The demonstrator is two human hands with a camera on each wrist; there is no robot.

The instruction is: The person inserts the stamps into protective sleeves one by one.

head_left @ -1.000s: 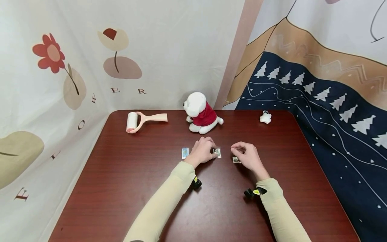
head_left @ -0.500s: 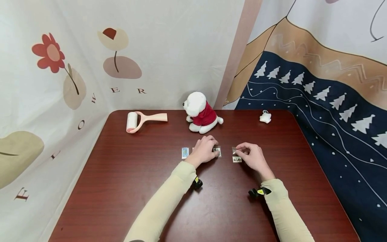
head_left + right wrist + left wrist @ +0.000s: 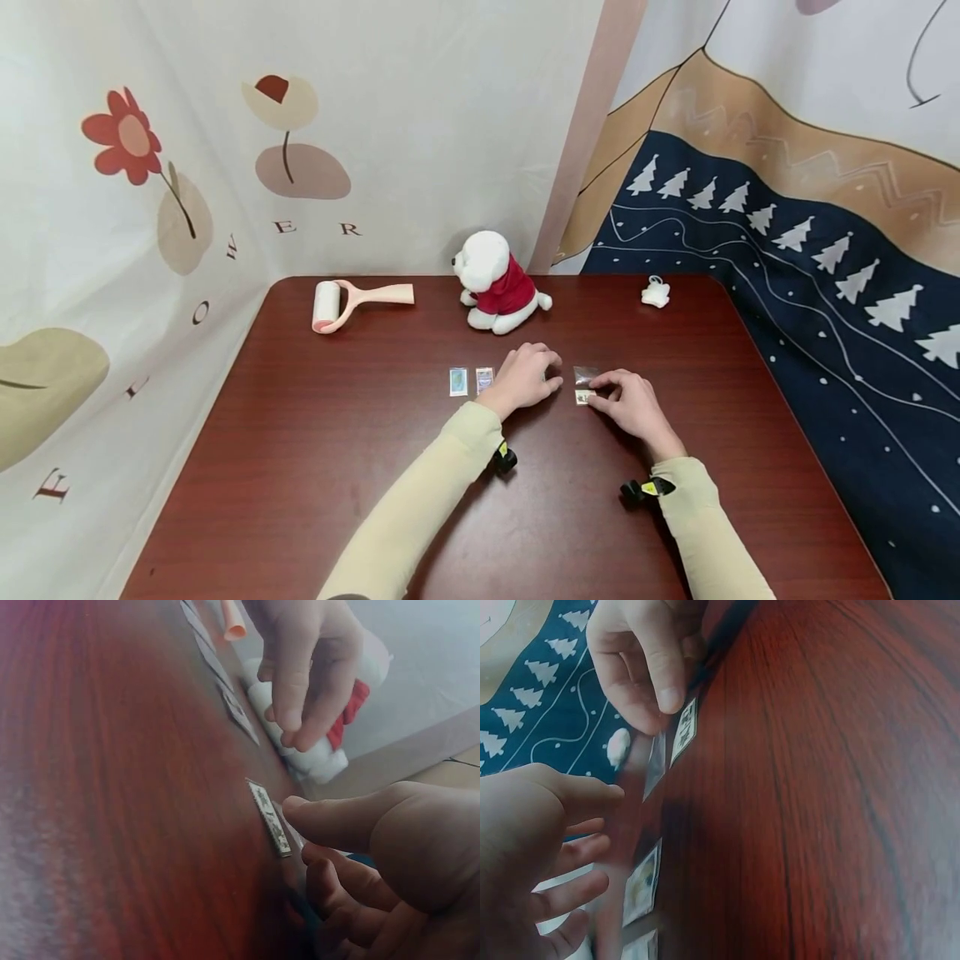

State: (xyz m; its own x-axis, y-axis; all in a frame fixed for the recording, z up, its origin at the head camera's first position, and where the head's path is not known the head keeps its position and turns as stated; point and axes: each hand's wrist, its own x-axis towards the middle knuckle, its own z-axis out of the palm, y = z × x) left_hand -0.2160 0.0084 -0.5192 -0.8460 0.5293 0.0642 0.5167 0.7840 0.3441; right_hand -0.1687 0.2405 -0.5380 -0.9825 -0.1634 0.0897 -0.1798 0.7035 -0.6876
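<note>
My left hand [image 3: 525, 375] hovers with loosely bent fingers over the row of small stamps, holding nothing. In the head view it hides part of that row; a blue stamp [image 3: 458, 382] and a purple-toned stamp [image 3: 484, 381] show to its left. A stamp in a clear sleeve [image 3: 643, 885] lies below its fingertips in the left wrist view. My right hand [image 3: 630, 404] is at a black-and-cream stamp [image 3: 583, 397] and a clear plastic sleeve [image 3: 584, 376] lying just behind it. Its thumb and index finger stand apart at their edges; whether they touch is unclear.
At the back of the dark red wooden table [image 3: 360, 467] sit a lint roller [image 3: 360, 302], a white plush dog [image 3: 498, 283] in a red top and a small white item with a loop [image 3: 656, 292]. Printed cloth [image 3: 420, 125] hangs behind.
My left hand has shifted right, uncovering the second stamp. My right hand first came away rightward from the black-and-cream stamp, then lowered beside it; the clear sleeve now shows behind that stamp.
</note>
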